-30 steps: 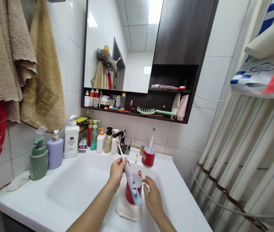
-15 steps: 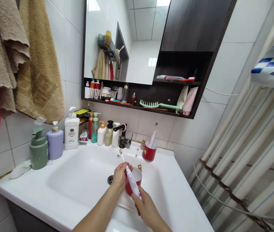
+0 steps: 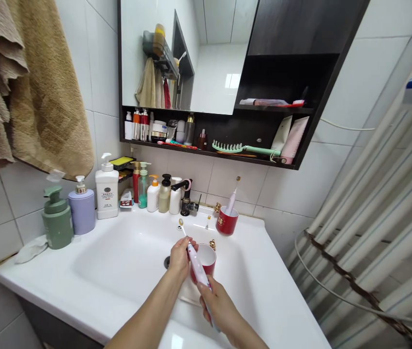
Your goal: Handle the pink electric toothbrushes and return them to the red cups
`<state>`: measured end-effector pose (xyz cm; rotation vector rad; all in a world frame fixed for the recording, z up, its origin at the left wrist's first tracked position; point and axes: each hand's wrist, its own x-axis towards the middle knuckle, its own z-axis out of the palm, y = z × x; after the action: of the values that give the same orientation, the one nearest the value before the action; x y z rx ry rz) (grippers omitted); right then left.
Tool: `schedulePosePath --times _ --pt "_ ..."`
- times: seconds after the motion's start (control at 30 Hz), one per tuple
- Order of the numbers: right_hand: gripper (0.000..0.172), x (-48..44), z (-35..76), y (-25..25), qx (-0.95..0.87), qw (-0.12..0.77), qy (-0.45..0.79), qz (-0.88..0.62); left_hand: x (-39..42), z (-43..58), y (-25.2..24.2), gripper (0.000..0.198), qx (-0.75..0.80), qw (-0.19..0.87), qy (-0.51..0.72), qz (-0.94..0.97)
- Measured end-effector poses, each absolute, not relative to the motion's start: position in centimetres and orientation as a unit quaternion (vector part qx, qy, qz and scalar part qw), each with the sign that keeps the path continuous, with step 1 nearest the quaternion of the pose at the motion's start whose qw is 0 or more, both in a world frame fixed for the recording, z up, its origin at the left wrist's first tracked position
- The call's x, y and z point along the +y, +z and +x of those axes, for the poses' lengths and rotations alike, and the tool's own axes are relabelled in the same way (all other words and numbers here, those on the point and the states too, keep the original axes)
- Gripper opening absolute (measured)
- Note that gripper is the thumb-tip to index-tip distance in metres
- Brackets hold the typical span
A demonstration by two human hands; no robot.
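A pale pink electric toothbrush point(image 3: 197, 265) slants over the sink basin point(image 3: 129, 257), its bristled head pointing up and away. My left hand point(image 3: 181, 257) has its fingers closed around the neck of the brush. Lower down, my right hand point(image 3: 216, 301) grips the handle near its base. Beneath and beside the brush, a red cup point(image 3: 211, 264) with a white inside stands in the basin, partly hidden by the brush and my hands. Another red cup point(image 3: 226, 222) holds a second pink toothbrush point(image 3: 231, 203) on the sink's back rim.
Pump bottles point(image 3: 107, 194) line the back left of the sink, left of the black faucet point(image 3: 187, 199). A mirror cabinet point(image 3: 309, 118) with toiletries hangs above. Towels point(image 3: 49, 87) hang at left; white pipes point(image 3: 373, 232) stand at right.
The view has shifted slightly. My right hand has moved a little down along the handle and the toothbrush has turned slightly; both hands keep hold of it.
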<state>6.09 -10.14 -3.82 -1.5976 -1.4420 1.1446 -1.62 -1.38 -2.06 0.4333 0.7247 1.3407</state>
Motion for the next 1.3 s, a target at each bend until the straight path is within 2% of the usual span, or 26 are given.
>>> schedulePosePath --times 0.17,0.3,0.5,0.57,0.67,0.73,0.9,1.03,1.2,1.23,1.3 --pt "0.020 -10.17 5.96 -3.73 -0.573 0.378 0.366 -0.629 -1.14 -1.57 -2.39 0.006 0.322 0.698 0.608 0.198" --pt "0.024 -10.20 5.89 -3.65 -0.539 0.336 0.458 -0.622 -1.00 -1.50 -2.57 0.007 0.320 0.695 0.612 0.200" --pt "0.020 -10.17 6.17 -3.90 -0.610 0.343 0.268 -0.662 -1.04 -1.46 -2.45 0.005 0.320 0.690 0.620 0.193" --pt "0.021 -10.19 6.03 -3.82 -0.598 0.345 0.306 -0.656 -1.02 -1.45 -2.46 0.005 0.318 0.691 0.622 0.187" --pt "0.028 -10.23 5.76 -3.58 -0.537 0.345 0.462 -0.616 -0.94 -1.44 -2.54 0.007 0.315 0.695 0.620 0.181" --pt "0.029 -10.22 5.77 -3.57 -0.517 0.341 0.504 -0.603 -0.91 -1.46 -2.58 0.007 0.317 0.694 0.620 0.183" --pt "0.018 -10.06 5.97 -3.98 -0.587 0.368 0.337 -0.637 -0.91 -1.49 -2.54 0.005 0.319 0.688 0.623 0.193" --pt "0.021 -9.96 5.78 -4.05 -0.544 0.326 0.452 -0.627 -0.89 -1.46 -2.50 0.007 0.323 0.690 0.619 0.189" --pt "0.017 -10.04 6.01 -3.93 -0.593 0.346 0.301 -0.661 -0.79 -1.44 -2.43 0.007 0.329 0.686 0.623 0.185" --pt "0.017 -10.08 6.02 -3.85 -0.594 0.349 0.301 -0.659 -0.77 -1.45 -2.44 0.008 0.329 0.686 0.622 0.184" --pt "0.019 -10.13 5.92 -3.63 -0.569 0.345 0.378 -0.643 -0.71 -1.45 -2.48 0.008 0.329 0.688 0.620 0.183"
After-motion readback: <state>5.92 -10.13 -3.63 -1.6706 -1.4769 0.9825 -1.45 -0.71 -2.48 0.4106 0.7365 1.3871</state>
